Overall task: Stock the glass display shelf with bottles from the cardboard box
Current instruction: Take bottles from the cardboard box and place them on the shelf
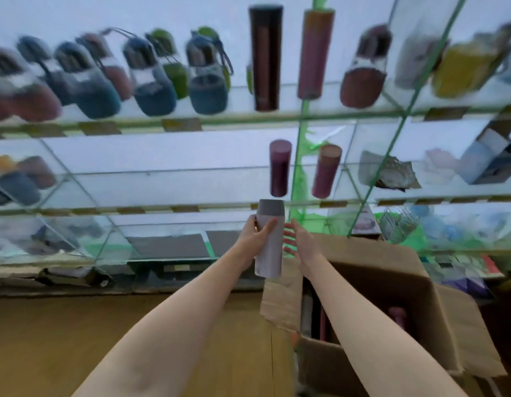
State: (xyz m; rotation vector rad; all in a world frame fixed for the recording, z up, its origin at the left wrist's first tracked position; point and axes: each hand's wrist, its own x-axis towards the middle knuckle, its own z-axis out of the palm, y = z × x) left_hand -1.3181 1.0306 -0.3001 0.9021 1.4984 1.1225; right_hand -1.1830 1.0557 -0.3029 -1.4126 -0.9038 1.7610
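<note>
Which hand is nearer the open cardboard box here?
Right. The right hand hovers open just above the cardboard box; the left hand grips the white bottle further left of it.

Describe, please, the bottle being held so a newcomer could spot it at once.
Start at the open cardboard box on the floor; just to its left, below the middle glass shelf, the left hand grips a bottle. Unlike the maroon bottles above, it is pale lilac with a grey cap.

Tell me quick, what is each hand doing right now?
Left hand: fingers curled round the pale bottle, holding it upright.
Right hand: open, fingers spread beside the bottle, holding nothing.
</note>
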